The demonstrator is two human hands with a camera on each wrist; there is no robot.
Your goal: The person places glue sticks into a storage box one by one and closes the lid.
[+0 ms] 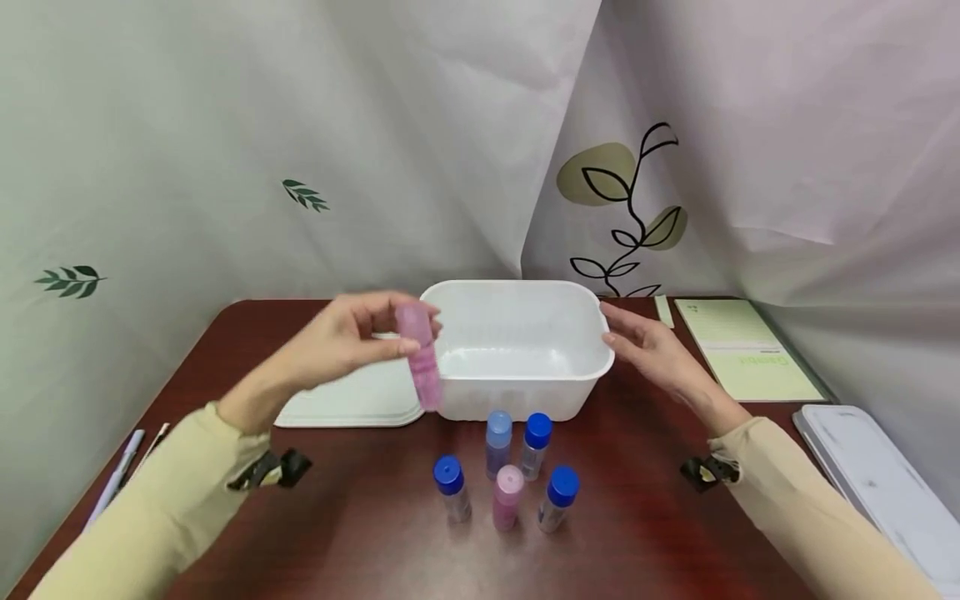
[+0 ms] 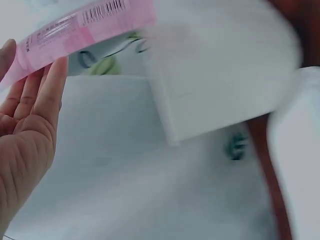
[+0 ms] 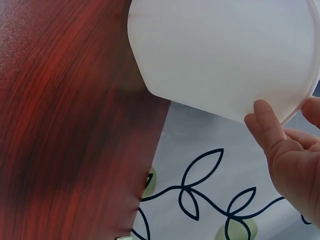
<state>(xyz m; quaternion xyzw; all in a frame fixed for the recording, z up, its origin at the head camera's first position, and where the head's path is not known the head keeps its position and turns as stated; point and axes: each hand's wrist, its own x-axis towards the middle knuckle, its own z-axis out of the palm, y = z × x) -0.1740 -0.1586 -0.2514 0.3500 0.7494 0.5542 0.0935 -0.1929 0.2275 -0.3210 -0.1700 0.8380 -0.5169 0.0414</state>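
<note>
Pink tube: pinched by left hand | right hand: fingers loose, touching bin

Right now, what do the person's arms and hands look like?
The left sleeve and right sleeve are long and cream, gathered near the wrists. A small black-and-pale piece shows at each wrist. The left hand and right hand wear no gloves.

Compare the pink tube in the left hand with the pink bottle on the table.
The pink tube is held in the left hand, off the table; the pink bottle stands upright on it. In the head view, the tube looks longer than the bottle. Both are pink.
</note>
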